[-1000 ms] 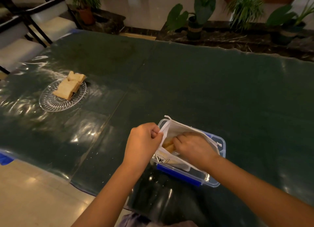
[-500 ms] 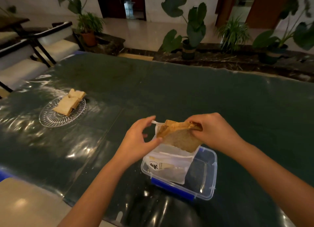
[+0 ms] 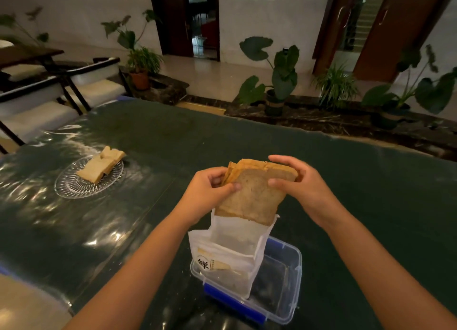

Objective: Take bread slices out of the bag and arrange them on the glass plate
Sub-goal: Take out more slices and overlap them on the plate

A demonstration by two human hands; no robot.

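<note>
Brown bread slices [image 3: 254,193] are held upright above the mouth of a white bread bag [image 3: 230,255]. My left hand [image 3: 207,191] grips their left edge and my right hand [image 3: 301,183] grips their right edge. The bag stands inside a clear plastic box [image 3: 284,280] with blue clips, near the table's front. Far to the left lies the glass plate [image 3: 71,186], with two or three pale slices [image 3: 99,166] overlapping on it.
A dark green shiny table [image 3: 247,144] carries everything. Chairs [image 3: 74,90] stand at the far left. Potted plants [image 3: 279,82] line a ledge behind the table's far edge.
My right hand pulled the bread up out of the bag. My left hand let go of the bag's rim and took the bread's left edge. The view tilted upward.
</note>
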